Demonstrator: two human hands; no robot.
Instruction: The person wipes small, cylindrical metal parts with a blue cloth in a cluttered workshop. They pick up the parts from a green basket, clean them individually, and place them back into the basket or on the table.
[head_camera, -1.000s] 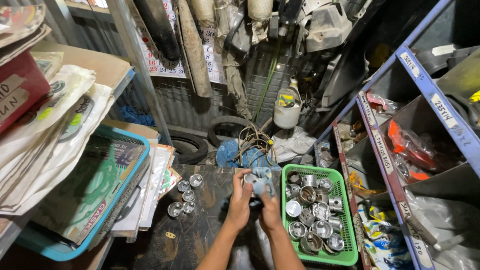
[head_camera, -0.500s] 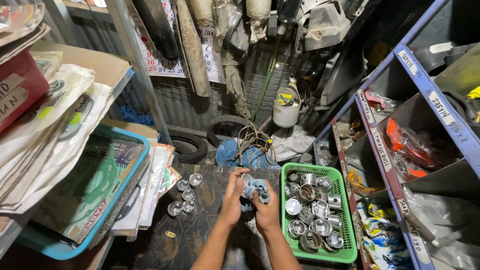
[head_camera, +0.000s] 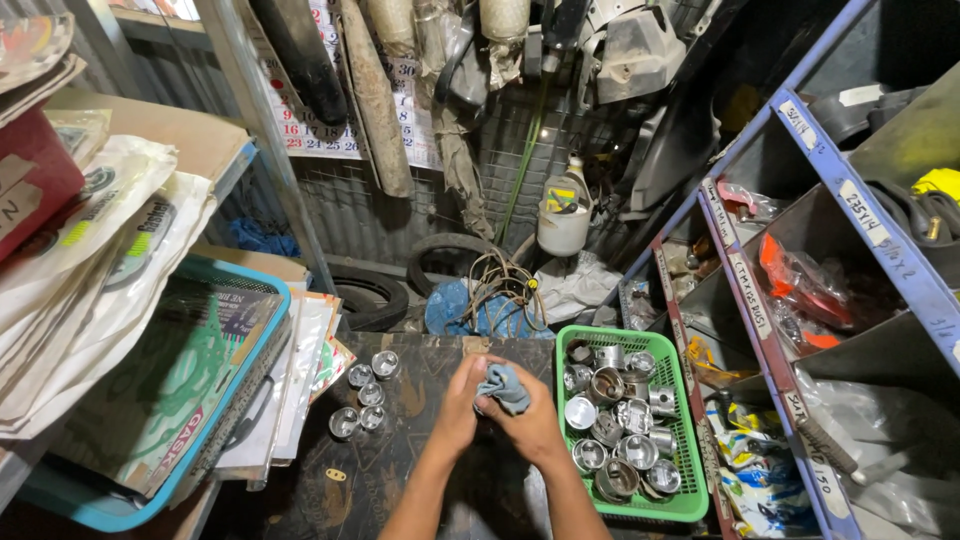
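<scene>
A blue metal shelf rack (head_camera: 800, 150) with white handwritten label strips along its edges fills the right side, its bins holding orange and clear plastic packets (head_camera: 800, 290). At left, white printed paper packages (head_camera: 90, 250) overhang a turquoise plastic tray (head_camera: 215, 420) of green printed packets, and a red-and-white wall calendar (head_camera: 340, 110) hangs behind. On the dark patterned board (head_camera: 400, 450), a green plastic basket (head_camera: 680, 505) holds shiny metal pistons (head_camera: 615, 420); five more cleaned pistons (head_camera: 362, 392) stand near the tray. The left hand (head_camera: 458, 405) and right hand (head_camera: 530, 425) close together around a blue-grey cloth (head_camera: 503, 385), which now bunches tighter than a second ago, hiding the piston seen earlier.
</scene>
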